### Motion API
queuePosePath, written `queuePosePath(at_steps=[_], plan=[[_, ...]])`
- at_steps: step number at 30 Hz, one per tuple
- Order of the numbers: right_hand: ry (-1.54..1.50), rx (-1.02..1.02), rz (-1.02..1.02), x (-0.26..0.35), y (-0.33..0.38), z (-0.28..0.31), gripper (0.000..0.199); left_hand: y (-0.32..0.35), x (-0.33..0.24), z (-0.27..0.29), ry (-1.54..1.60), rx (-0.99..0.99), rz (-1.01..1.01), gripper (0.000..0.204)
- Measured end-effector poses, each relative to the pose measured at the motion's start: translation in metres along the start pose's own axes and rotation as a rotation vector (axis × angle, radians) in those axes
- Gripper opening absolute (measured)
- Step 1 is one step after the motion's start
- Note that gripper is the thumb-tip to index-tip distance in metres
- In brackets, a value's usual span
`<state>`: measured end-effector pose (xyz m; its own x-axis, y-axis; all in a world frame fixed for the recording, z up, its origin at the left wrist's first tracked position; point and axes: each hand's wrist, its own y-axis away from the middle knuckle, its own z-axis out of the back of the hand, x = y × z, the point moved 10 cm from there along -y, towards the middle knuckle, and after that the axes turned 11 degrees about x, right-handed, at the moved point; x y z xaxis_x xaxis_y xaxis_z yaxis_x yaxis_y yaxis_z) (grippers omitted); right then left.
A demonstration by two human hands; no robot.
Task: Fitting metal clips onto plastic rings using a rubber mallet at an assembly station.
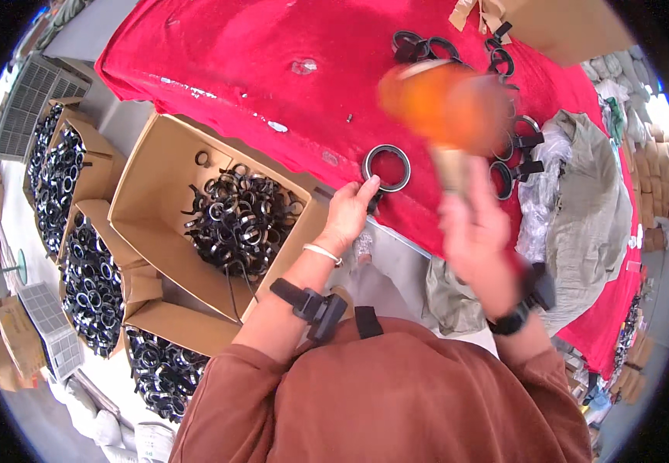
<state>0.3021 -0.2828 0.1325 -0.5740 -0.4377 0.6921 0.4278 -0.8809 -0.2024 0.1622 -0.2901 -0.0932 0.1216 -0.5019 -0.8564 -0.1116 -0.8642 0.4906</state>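
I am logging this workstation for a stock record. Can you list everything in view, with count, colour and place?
ring clamp: one, black, on the red cloth at the table's near edge, touched by the left hand.
mallet: one, orange head blurred, pale handle, raised over the table.
loose ring clamps: several, black, on the cloth at far right.
red cloth: one, covers the table.
open carton: one, brown, left of the table, holding a heap of black clamps.
further cartons: several, brown, far left, full of black clamps.
sack: one, grey-green, right side.
left hand: fingers on the ring clamp.
right hand: grips the mallet handle.
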Motion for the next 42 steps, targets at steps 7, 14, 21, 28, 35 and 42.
queuePosePath(at_steps=[7,14,21,28,35,42], plan=[[-0.026,0.231,-0.301,-0.04,-0.031,-0.026,0.047,-0.001,-0.01,-0.01,0.051,-0.021,-0.03,0.052],[-0.238,-0.02,-0.408,-0.078,0.028,0.005,0.048,0.003,-0.01,-0.02,0.189,-0.016,0.027,0.051],[-0.23,0.072,-0.334,-0.037,0.048,0.011,0.048,0.006,0.004,0.0,0.218,-0.093,0.061,0.055],[0.086,0.184,-0.193,-0.051,0.084,-0.034,0.054,0.004,0.007,-0.011,0.323,0.023,0.048,0.054],[-0.233,0.309,-0.668,-0.071,0.093,-0.022,0.048,0.012,-0.014,-0.011,-0.127,0.205,-0.147,0.032],[0.181,0.14,0.045,0.037,0.032,0.005,0.05,0.012,-0.01,-0.002,-0.197,0.03,-0.156,0.034]])
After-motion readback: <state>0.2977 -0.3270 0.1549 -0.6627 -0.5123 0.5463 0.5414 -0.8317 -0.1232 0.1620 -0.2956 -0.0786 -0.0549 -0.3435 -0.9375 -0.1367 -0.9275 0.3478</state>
